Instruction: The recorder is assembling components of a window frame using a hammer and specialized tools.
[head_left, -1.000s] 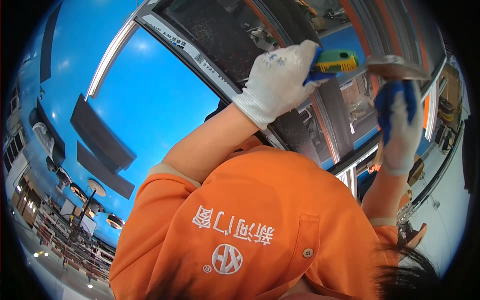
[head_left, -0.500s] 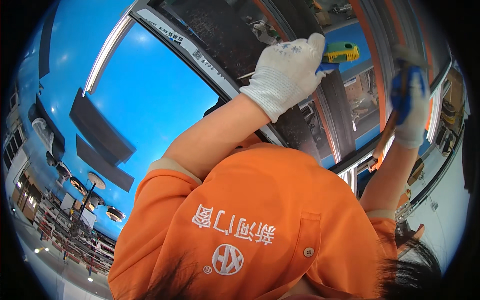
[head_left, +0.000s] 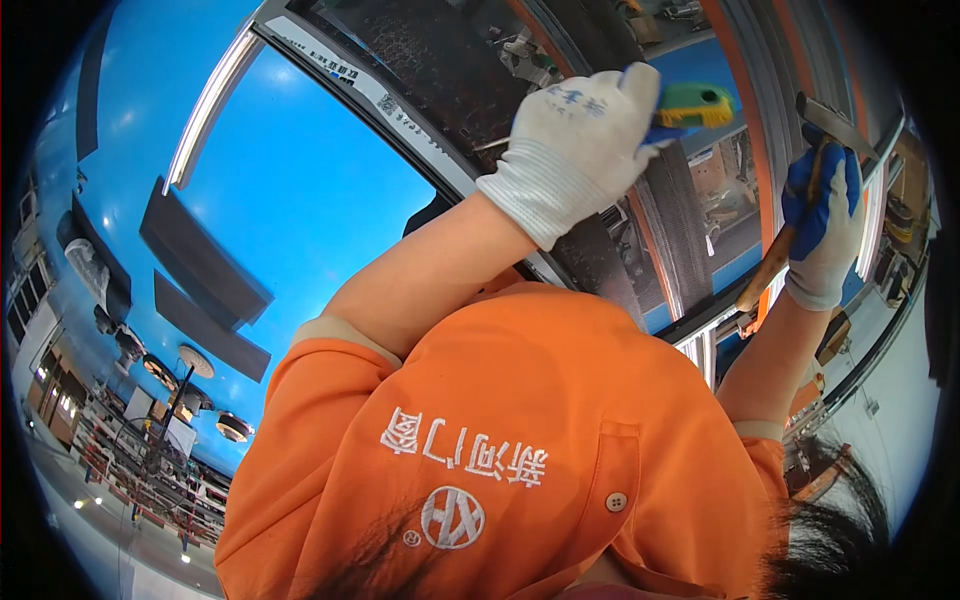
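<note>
My left hand (head_left: 582, 130), in a white knit glove with a blue palm, is closed around a screwdriver with a green and yellow handle (head_left: 697, 106). The handle's end sticks out to the right of the fist, toward the hammer. On the other side a thin metal shaft (head_left: 492, 145) shows over the dark frame. My right hand (head_left: 832, 215), gloved the same way, grips a hammer by its wooden handle (head_left: 768, 268). The metal hammer head (head_left: 838, 125) stands above the fist, apart from the screwdriver. What the screwdriver's tip touches cannot be made out.
Dark framed profiles with orange edges (head_left: 752, 120) lie beneath both hands. A pale labelled frame strip (head_left: 400, 115) borders a blue surface (head_left: 330, 190) at the left. Dark flat strips (head_left: 200, 250) lie on that surface. Shelving (head_left: 150, 490) stands at the lower left.
The hammer, blurred by motion before, now shows sharply, its head slightly lower and farther right. The screwdriver's handle end has shifted a little right with my left hand.
</note>
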